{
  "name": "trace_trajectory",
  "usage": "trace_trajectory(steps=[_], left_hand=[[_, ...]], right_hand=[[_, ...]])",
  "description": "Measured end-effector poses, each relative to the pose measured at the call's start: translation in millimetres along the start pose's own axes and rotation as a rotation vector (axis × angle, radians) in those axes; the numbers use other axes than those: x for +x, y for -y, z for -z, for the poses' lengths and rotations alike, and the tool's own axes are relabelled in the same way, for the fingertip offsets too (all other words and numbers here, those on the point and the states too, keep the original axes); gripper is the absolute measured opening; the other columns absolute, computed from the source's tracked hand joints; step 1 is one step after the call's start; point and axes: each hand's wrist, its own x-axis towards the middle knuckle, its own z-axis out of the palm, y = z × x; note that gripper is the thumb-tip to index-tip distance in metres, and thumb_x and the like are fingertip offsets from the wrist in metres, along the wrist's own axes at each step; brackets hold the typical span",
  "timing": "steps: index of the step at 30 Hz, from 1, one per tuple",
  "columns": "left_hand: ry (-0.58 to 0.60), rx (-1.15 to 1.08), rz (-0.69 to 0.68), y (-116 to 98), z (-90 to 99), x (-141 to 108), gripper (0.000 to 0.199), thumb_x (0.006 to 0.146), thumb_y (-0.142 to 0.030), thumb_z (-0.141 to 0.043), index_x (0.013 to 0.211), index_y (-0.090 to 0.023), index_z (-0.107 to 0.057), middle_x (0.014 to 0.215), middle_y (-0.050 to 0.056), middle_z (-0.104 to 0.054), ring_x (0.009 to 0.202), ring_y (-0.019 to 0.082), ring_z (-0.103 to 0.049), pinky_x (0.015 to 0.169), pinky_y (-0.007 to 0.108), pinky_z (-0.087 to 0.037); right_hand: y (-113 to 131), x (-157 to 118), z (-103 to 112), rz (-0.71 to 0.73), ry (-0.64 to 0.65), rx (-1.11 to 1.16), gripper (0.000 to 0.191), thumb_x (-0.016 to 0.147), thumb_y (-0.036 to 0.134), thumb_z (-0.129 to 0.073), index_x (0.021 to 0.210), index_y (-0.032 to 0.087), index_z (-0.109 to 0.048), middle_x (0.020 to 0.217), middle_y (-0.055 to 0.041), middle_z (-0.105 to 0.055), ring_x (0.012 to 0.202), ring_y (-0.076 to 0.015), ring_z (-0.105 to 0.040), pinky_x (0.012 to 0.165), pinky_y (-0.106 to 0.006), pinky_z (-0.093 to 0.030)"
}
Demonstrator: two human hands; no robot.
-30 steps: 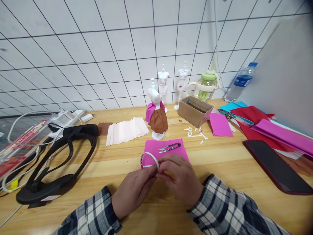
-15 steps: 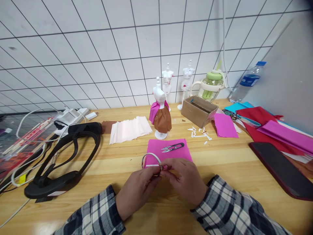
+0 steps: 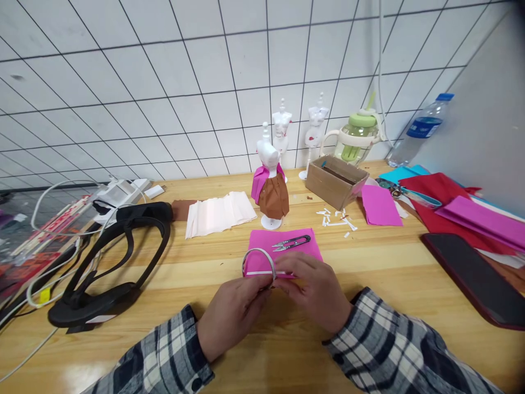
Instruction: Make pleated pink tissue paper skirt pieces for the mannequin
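My left hand [image 3: 235, 311] is closed on a thin white ring that looks like a roll of tape [image 3: 262, 252], held upright. My right hand [image 3: 318, 293] pinches at the roll's right side, its fingertips meeting those of the left; what exactly lies between them is hidden. Just beyond my hands, a magenta sheet [image 3: 258, 239] of paper or cloth lies flat, with a white strip [image 3: 260, 273] along its near edge. Resting on the sheet is a pair of thread snips [image 3: 292, 242].
Behind the sheet stands a small dress form [image 3: 274, 194] in brown and magenta, with two white forms near the wall. A cardboard box [image 3: 336, 180], white scraps [image 3: 334, 219] and a phone [image 3: 471, 279] are to the right. A black headset strap [image 3: 110, 268] lies left.
The view has shifted slightly. My right fingers have moved a little at the roll's edge, and the roll stands slightly higher above my left hand.
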Motion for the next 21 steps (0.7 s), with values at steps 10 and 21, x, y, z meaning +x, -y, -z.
trace_trajectory(steps=[10, 21], left_hand=[[-0.026, 0.169, -0.096, 2, 19.8, 8, 0.018, 0.094, -0.021, -0.044, 0.092, -0.019, -0.061, 0.081, 0.005, -0.067, 0.081, 0.019, -0.061, 0.079, 0.034, -0.048], [-0.210, -0.117, 0.249, 4, 20.5, 7, 0.030, 0.093, -0.029, -0.046, 0.067, -0.017, -0.056, 0.061, -0.001, -0.057, 0.058, 0.012, -0.053, 0.056, 0.022, -0.042]], right_hand=[[-13, 15, 33, 0.034, -0.092, -0.093, 0.012, 0.088, 0.028, -0.064, 0.078, 0.022, -0.063, 0.082, -0.0022, -0.066, 0.082, -0.0191, -0.058, 0.076, -0.035, -0.045], [6, 11, 29, 0.123, -0.128, -0.078, 0.011, 0.090, 0.027, -0.062, 0.080, 0.022, -0.061, 0.080, -0.0020, -0.065, 0.080, -0.0185, -0.057, 0.077, -0.035, -0.045]])
